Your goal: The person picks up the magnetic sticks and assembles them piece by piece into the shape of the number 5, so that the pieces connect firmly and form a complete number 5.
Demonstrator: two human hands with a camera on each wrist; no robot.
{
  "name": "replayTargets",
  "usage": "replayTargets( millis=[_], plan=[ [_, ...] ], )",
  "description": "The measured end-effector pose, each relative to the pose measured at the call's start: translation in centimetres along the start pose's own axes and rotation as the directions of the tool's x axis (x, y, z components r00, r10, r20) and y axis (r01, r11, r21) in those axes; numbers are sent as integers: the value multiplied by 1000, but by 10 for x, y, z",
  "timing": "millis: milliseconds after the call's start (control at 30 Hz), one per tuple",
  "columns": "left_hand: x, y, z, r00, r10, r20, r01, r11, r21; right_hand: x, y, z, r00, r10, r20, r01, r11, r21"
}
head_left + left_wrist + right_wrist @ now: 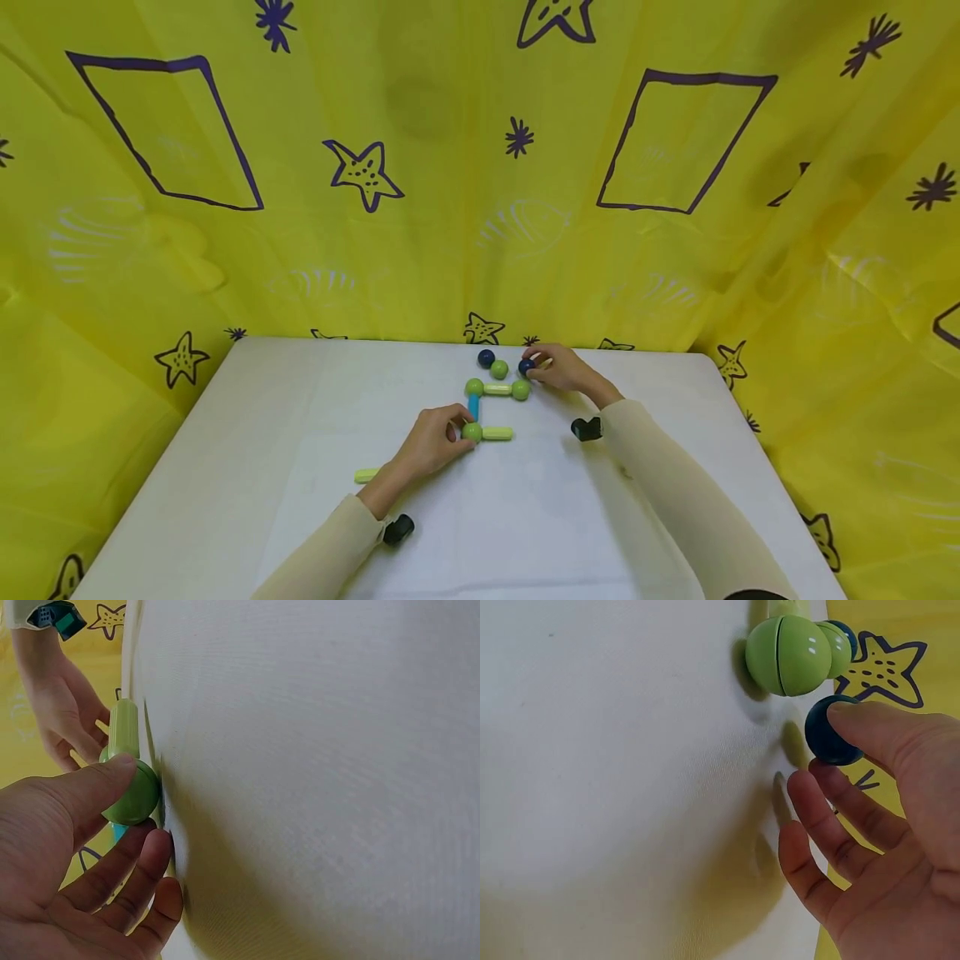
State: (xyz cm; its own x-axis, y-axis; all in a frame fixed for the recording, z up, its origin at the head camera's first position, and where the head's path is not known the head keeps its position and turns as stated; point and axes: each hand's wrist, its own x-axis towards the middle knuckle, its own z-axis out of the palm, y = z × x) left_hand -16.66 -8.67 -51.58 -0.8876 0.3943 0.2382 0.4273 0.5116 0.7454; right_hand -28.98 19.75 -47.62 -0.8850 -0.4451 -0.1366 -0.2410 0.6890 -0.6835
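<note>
The left hand [435,437] pinches the blue stick's [473,407] near green ball [472,432]; the right hand [557,367], near the table's [652,392] far edge, pinches a navy ball [527,367], apparently fetching it. Fitting it would need careful alignment.

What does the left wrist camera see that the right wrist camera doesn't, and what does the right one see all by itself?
Only the left wrist view shows the left hand, the green ball it pinches and a bit of blue stick. Only the right wrist view shows the dark blue ball held in the right hand, and a second blue ball farther back. Both share the right hand, the white table and the starry yellow curtain.
</note>
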Motion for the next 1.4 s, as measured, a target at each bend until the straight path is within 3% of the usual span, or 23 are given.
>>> replayTargets(
  millis=[267,633,1033,1400],
  plan=[
    [0,0,-2,1000,3,2,-3,1000,-4,-16,4,-9,1000,-15,-11,15,1000,15],
    [0,1,-1,1000,-9,7,9,1000,-2,-52,5,-16,985,-169,-35,169,985,14],
    [1,0,-2,1000,-10,6,10,999,43,-85,5,-14,990,-134,-38,135,990,30],
    [2,2,-1,1000,-1,12,0,997,74,-95,7,1,987,-155,-32,157,984,87]
  ],
)
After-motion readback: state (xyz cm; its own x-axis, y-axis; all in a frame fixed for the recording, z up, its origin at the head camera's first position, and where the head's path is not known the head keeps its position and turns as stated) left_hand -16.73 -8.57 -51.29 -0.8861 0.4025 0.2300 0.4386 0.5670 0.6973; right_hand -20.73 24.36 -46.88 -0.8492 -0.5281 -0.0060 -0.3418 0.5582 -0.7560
